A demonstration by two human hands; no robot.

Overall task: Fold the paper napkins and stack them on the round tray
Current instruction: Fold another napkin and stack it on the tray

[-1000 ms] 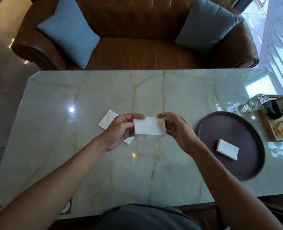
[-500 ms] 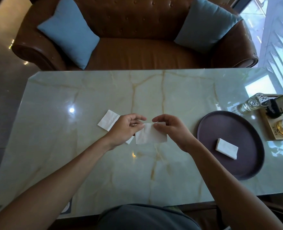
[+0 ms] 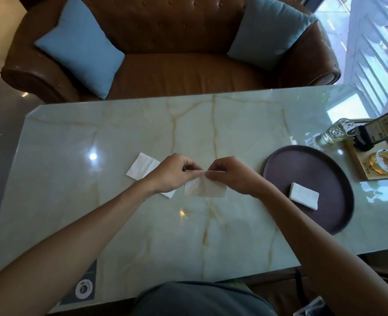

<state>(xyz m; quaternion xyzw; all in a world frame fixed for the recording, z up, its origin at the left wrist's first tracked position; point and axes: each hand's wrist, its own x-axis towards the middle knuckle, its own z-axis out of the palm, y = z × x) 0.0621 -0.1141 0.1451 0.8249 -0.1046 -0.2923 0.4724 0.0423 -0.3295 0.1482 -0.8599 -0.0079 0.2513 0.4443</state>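
Over the middle of a pale green marble table with amber veins (image 3: 211, 229), left hand (image 3: 172, 173) and right hand (image 3: 230, 175) brought close together, fingertips nearly meeting. Between them a thin white paper napkin, part-folded (image 3: 204, 188), pinched along its upper edge by thumb and curled fingers of each hand, its lower part hanging toward the tabletop; whether touching the surface or just above it, cannot tell. Under and behind the left hand, a second flat white paper napkin, unfolded (image 3: 142, 167), lying on the marble, one corner showing below the left wrist. To the right, well apart from the hands, a round dark brown tray (image 3: 302, 165) resting on the table near its right end. On the tray's near-centre, a small white folded napkin, rectangular and thick (image 3: 304, 198), lying flat and slightly askew. Beyond the tray, at the table's right edge, a clear glass bottle lying tilted (image 3: 335, 133), just beside a dark upright card stand (image 3: 379, 128) set on a shallow wooden tray (image 3: 357, 163) holding a gold-rimmed glass ashtray (image 3: 385, 164). Across the table, a brown tufted leather sofa (image 3: 177, 65) with two light blue cushions, one at left (image 3: 80, 45) and one at right (image 3: 270, 30). Bare forearms reaching in from the lower corners; grey cloth at the bottom edge, near the table's front.
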